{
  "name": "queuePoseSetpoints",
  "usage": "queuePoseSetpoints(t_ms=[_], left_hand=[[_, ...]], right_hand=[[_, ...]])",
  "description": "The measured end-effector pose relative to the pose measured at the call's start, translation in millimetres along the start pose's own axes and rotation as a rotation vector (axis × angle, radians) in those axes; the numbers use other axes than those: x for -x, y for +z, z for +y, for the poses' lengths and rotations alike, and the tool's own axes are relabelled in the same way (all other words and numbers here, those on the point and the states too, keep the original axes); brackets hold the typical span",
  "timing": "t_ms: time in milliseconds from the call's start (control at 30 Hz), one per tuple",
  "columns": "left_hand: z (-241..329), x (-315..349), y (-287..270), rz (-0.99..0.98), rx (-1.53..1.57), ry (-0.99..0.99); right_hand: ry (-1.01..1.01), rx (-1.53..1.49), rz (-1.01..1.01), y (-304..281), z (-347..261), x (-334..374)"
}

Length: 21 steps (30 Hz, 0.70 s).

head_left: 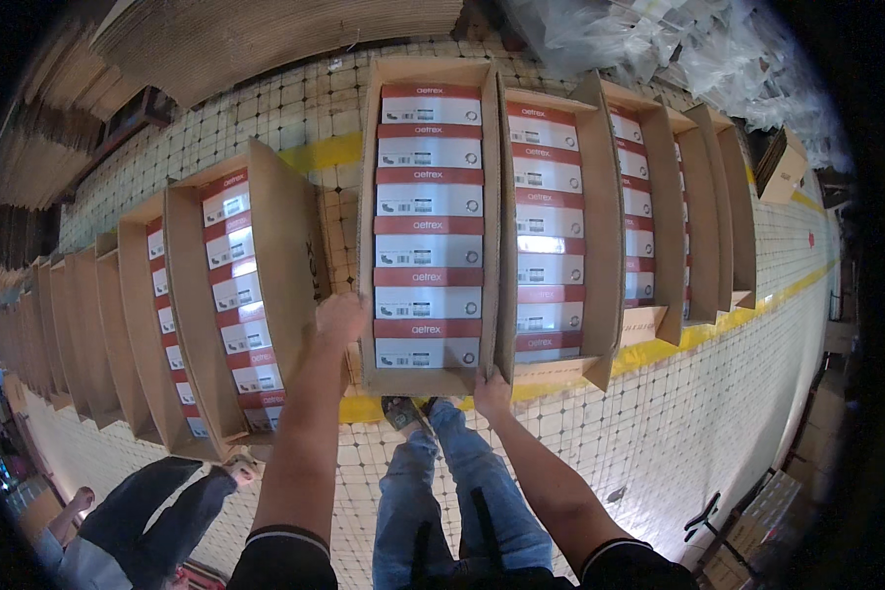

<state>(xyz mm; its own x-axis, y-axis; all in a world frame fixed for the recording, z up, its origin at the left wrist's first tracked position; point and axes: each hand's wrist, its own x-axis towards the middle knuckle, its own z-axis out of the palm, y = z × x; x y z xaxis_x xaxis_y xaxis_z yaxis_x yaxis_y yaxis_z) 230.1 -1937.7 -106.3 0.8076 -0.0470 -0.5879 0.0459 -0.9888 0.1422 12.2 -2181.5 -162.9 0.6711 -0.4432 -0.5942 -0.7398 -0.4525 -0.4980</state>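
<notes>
In front of me stands an open cardboard carton (368, 236), tall-sided and holding one row of red and white shoe boxes (429, 251). My left hand (342, 318) is closed on the carton's left side, toward its near end. At the near right corner my right hand (494, 393) grips the same carton, its fingers partly hidden by the cardboard. Close along the right side is a second carton (593, 226) with similar shoe boxes (549, 231). A gap of floor separates my carton from a filled carton (295, 236) on the left.
More open cartons line up rightward (733, 216) and leftward (108, 324). Stacked flat cardboard (256, 44) lies at the far side, with clear plastic bags (659, 49) at far right. Yellow tape (320, 152) marks the tiled floor. Another person (138, 531) is at lower left.
</notes>
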Motion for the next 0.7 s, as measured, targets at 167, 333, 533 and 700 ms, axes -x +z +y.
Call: queuePoseSetpoints(t_ms=[167,333,533,700], left_hand=[[-21.3,37.7,19.5,-0.093,0.069,-0.025],[-38.1,109.3,51.7,0.068,0.463,-0.05],[-27.5,161.7,119.4,0.122,0.891,-0.39],[-29.3,164.9,49.7,0.345,1.006,-0.274]], right_hand=[[-0.024,0.135,-0.033,-6.0,4.4,15.9],[-0.006,0.156,-0.088,-12.2,-2.1,31.8],[-0.199,0.208,-0.05,-21.3,-15.8,29.1],[-0.376,0.277,-0.057,-71.2,-90.7,34.8]])
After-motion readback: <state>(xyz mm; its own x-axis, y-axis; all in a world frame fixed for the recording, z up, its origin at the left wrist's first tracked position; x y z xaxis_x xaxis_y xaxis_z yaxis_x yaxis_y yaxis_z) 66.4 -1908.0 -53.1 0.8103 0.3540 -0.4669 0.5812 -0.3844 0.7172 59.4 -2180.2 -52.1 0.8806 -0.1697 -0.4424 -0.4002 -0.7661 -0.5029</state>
